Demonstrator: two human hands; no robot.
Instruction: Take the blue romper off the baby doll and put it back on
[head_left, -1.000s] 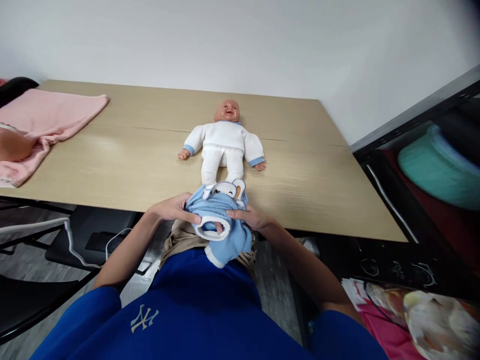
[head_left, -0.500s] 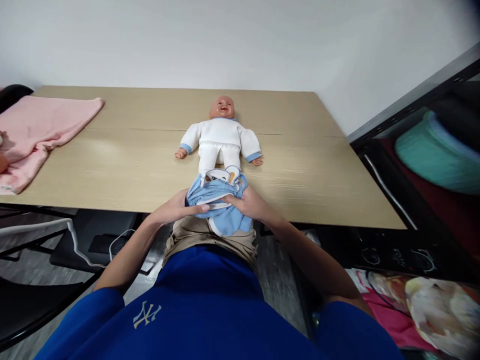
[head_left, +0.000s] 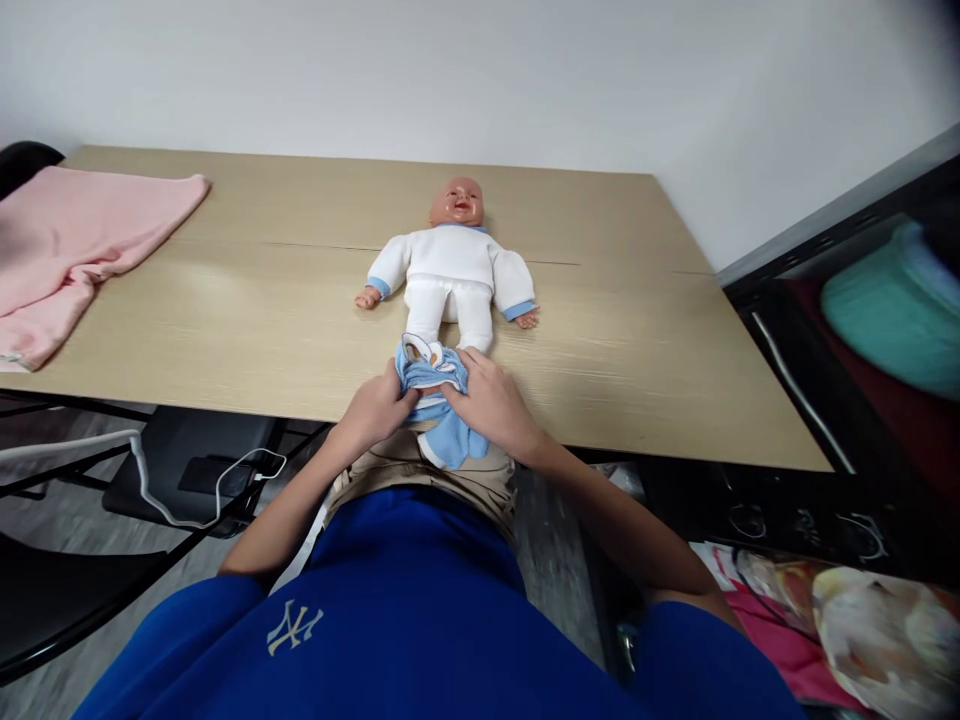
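Note:
A baby doll in a white suit with blue cuffs lies on its back in the middle of the wooden table, feet toward me. At its feet I hold a bunched light-blue garment with white trim. My left hand grips its left side and my right hand grips its right side, both with fingers curled into the cloth. Part of the garment hangs over the table's front edge. The doll's feet are hidden behind the cloth.
A pink cloth lies at the table's far left. A white cable and black chair parts sit on the floor below left. Dark shelving with a teal object stands to the right. A white wall is behind.
Both hands have carried the blue garment forward from my lap up to the doll's feet, bunching it tighter. The doll has stayed in place.

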